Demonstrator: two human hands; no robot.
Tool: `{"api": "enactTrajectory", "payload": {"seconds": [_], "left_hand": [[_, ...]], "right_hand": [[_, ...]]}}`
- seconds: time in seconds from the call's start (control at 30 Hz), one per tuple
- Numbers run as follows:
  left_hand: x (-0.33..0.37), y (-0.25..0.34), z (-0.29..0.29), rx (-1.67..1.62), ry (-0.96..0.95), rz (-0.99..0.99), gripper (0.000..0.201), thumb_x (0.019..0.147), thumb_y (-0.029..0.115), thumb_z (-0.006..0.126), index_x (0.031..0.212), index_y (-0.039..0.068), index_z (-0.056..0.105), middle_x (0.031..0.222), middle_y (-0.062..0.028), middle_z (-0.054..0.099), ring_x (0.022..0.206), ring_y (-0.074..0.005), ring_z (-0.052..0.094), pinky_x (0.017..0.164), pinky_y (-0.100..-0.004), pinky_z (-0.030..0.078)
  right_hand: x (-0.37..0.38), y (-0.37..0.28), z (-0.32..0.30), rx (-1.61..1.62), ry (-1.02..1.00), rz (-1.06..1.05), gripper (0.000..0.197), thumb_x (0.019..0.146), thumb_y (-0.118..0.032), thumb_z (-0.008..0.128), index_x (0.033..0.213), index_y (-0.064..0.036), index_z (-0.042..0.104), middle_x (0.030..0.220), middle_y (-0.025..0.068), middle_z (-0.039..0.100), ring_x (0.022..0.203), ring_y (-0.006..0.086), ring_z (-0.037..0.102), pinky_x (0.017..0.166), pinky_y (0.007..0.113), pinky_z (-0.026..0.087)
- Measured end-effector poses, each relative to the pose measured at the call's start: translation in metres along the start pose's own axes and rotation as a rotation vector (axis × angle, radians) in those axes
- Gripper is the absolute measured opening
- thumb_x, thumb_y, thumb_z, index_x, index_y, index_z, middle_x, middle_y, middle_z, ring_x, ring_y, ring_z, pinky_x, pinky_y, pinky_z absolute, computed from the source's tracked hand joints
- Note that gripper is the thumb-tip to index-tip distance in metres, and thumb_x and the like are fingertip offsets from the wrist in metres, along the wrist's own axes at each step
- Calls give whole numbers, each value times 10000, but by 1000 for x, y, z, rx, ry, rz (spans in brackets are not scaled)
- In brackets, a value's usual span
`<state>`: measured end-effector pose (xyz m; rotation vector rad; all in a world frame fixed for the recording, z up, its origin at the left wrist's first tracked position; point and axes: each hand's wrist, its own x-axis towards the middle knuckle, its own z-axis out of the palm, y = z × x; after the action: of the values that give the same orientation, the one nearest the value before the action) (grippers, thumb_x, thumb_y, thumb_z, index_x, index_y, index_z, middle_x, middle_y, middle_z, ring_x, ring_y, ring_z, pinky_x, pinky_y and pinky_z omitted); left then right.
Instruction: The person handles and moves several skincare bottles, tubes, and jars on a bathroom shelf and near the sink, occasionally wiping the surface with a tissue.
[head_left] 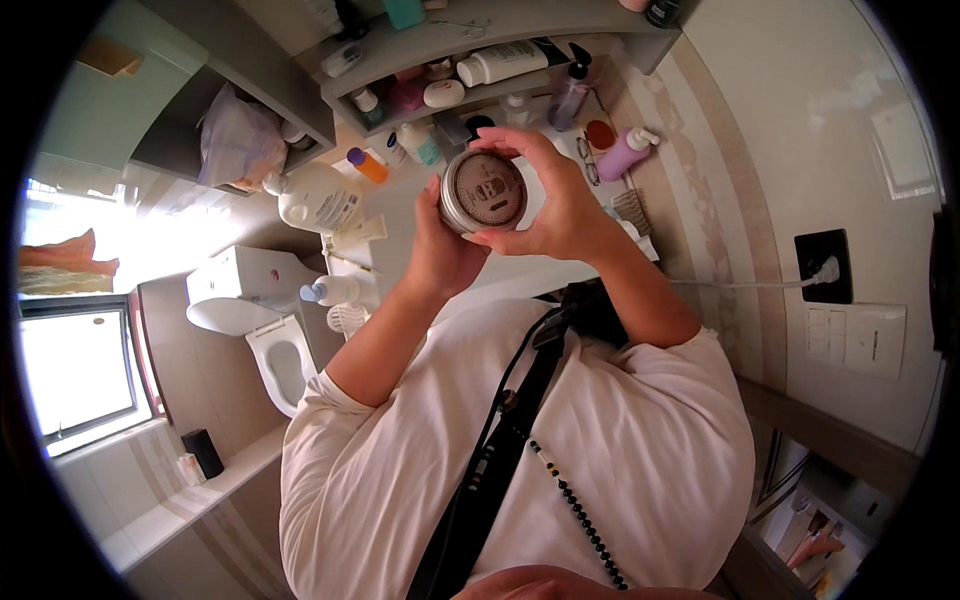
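Observation:
A round tin (485,190) with a brown printed lid and a silvery side is held up in front of my chest, above the white counter. My left hand (447,248) is closed on its left side, with the thumb up along the rim. Curving round the lid from the right, my right hand (560,205) has its fingers at the far edge and its thumb at the near edge. The lid sits on the tin, so what is inside is hidden.
Beyond the tin, a large white pump bottle (318,198), an orange bottle (368,165) and a purple pump bottle (627,153) stand along the counter. Grey shelves (590,22) with toiletries hang behind. A toilet (284,362) is at left; a white cable runs to a wall socket (823,268).

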<state>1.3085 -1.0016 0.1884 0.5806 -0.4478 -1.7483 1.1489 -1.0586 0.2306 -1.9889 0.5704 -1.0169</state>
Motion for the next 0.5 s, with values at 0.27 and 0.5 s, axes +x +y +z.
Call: {"api": "enactTrajectory", "payload": {"seconds": [0.27, 0.5], "left_hand": [[-10, 9, -25, -185, -281, -448, 566, 952, 532, 291, 1266, 107, 492, 1075, -122, 617, 728, -233, 635, 596, -316, 550], [-17, -6, -14, 197, -17, 125, 543, 996, 417, 367, 1361, 16, 379, 1296, -127, 522, 1176, -245, 538, 980, -388, 445]], "right_hand": [[7, -17, -17, -84, -247, -152, 943, 571, -301, 885, 1350, -37, 426, 1228, 119, 537, 1153, 293, 504, 987, 383, 404], [2, -7, -5, -163, -169, 154, 881, 610, -379, 867, 1327, -54, 472, 1232, 141, 537, 1140, 317, 511, 988, 388, 401]]}}
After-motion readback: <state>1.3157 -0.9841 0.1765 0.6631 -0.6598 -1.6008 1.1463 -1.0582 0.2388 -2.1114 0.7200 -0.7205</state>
